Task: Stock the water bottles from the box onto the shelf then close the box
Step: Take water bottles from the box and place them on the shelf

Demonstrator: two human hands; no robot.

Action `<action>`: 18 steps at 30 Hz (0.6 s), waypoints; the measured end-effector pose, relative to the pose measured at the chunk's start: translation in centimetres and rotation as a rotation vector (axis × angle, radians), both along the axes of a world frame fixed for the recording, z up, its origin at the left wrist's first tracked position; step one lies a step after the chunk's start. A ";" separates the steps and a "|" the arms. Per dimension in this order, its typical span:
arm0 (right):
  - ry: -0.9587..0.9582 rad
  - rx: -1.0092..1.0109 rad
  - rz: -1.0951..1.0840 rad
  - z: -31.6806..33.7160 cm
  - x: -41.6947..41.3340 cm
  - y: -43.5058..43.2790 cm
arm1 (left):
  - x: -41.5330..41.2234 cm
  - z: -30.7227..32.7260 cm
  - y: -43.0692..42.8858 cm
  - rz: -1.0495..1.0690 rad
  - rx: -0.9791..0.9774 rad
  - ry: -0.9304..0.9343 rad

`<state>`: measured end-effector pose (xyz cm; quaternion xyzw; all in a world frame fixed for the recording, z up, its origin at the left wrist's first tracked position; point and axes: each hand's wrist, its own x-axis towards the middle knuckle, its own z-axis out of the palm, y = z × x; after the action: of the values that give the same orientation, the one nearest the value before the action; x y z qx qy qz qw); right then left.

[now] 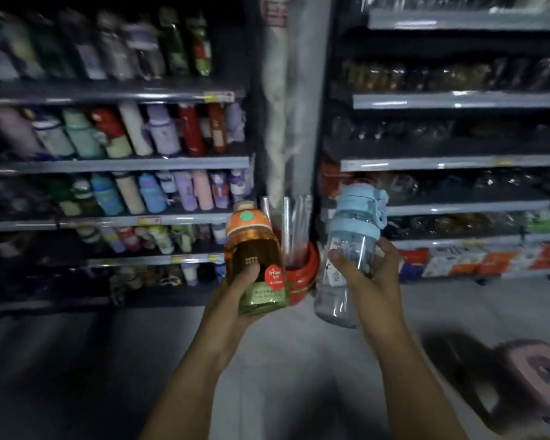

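Note:
My left hand (235, 295) grips an amber bottle with an orange lid (254, 249) around its lower half, thumb across the front. My right hand (367, 277) grips a clear bottle with a light blue lid (351, 236) around its middle, its base pointing down toward me. Both bottles are held up in front of the shelving. The shelf unit on the left (118, 163) carries rows of colourful water bottles on several levels. The box is not in view.
A second shelf unit (451, 163) stands on the right with dark packaged goods. Between the units is a pillar, with a red bucket (300, 274) holding clear tubes at its foot. A pink round object (534, 376) lies on the grey floor at lower right.

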<state>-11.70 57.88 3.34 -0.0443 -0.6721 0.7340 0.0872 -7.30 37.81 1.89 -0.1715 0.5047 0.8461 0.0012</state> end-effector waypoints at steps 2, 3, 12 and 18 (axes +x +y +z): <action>0.035 -0.008 0.008 1.2 -2.2 -5.0 | -2.2 1.1 -4.8 0.010 -0.028 0.031; 0.054 0.005 0.011 1.8 -3.4 -7.3 | -3.4 1.6 -7.1 0.008 -0.052 0.049; 0.128 0.043 0.031 5.7 -14.9 -20.9 | -15.2 5.5 -20.9 -0.021 -0.119 0.130; 0.191 0.046 0.112 5.8 -26.4 -25.5 | -25.8 5.6 -25.0 0.039 -0.160 0.177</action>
<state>-38.05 32.41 9.19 0.0653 -0.6790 0.7228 0.1106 -33.15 12.83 7.50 -0.1054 0.5654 0.8147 -0.0738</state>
